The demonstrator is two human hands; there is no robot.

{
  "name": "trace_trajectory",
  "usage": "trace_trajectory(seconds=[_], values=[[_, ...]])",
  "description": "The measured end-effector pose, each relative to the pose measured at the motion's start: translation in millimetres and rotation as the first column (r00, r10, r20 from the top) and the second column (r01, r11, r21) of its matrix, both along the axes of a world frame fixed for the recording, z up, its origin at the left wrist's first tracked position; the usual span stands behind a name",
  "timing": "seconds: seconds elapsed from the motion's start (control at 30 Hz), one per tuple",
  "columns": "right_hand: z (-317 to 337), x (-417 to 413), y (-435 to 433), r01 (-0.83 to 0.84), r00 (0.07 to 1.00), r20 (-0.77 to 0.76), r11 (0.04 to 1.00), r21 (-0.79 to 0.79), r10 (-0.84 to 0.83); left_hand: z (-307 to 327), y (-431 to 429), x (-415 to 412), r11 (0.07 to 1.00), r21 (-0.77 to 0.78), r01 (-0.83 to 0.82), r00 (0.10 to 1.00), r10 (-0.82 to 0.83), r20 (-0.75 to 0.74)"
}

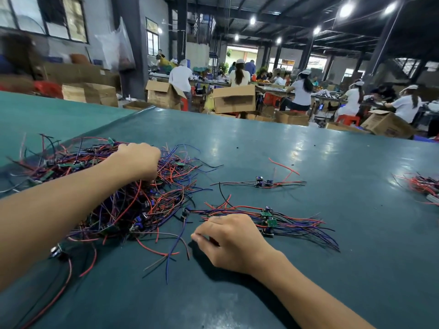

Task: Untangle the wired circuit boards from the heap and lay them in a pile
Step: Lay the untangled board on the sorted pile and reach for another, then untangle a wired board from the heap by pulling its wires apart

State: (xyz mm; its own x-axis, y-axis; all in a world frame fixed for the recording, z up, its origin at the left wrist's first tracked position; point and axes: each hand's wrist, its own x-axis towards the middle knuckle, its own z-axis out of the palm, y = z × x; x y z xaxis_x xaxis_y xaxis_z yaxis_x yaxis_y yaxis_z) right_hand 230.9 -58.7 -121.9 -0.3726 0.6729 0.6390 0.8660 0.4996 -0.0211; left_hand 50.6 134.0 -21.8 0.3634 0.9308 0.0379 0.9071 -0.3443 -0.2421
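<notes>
L hand point(140, 162) on wire heap point(142, 205) — fingers curled in, grip hidden. R hand point(228, 238) by board pile point(268, 219) on table point(308, 150) — fingers curled, hold unclear.

You've got a green table point(308, 162); past its far edge sit open cardboard boxes point(234, 98) and a red stool point(348, 119). Beyond the table, seated workers point(301, 91) in white tops; high above it, ceiling lights point(345, 9) lit.
</notes>
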Motion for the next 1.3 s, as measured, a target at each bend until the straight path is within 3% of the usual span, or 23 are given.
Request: trace_trajectory(seconds=[0.13,0.37,0.53,0.8,0.9,1.0,1.1,1.2,1.3], values=[[0.8,0.0,1.0,-0.002,1.000,-0.027,1.000,0.011,0.002,0.7,-5.7,-3.6,0.997,0.052,0.050,0.995,-0.045,-0.084],[-0.4,2.2,3.1,0.035,0.999,-0.039,0.999,0.005,-0.034,19.5,-14.8,-7.6,0.992,0.100,0.071,0.986,-0.085,0.143],[-0.3,2.5,4.8,0.035,0.999,-0.042,0.999,0.042,-0.033,45.7,-15.3,-6.5,0.977,0.109,0.184,0.915,-0.211,0.344],[-0.2,2.4,5.2,0.008,0.999,-0.050,0.998,0.059,-0.005,60.5,-13.0,-7.2,0.891,0.325,0.317,0.601,-0.454,0.658],[-0.6,2.3,5.6,0.011,0.998,-0.069,0.999,0.044,-0.008,65.2,-16.8,-3.3,0.882,0.337,0.330,0.408,-0.455,0.791],[0.3,4.9,7.0,0.032,0.981,-0.192,0.999,-0.010,-0.033,68.4,-28.7,0.5,0.882,0.233,0.410,0.184,-0.331,0.926],[2.4,8.2,9.9,0.010,0.858,-0.509,0.993,-0.113,-0.067,59.7,-46.9,7.4,0.822,0.139,0.552,0.007,-0.172,0.985],[7.4,8.8,12.4,-0.034,0.573,-0.811,0.986,-0.165,-0.116,34.3,-62.7,16.5,0.699,0.048,0.713,-0.119,0.054,0.991],[15.0,10.1,13.1,-0.140,0.256,-0.956,0.973,-0.185,-0.145,0.7,-69.6,29.0,0.593,0.035,0.805,-0.207,0.224,0.953]])
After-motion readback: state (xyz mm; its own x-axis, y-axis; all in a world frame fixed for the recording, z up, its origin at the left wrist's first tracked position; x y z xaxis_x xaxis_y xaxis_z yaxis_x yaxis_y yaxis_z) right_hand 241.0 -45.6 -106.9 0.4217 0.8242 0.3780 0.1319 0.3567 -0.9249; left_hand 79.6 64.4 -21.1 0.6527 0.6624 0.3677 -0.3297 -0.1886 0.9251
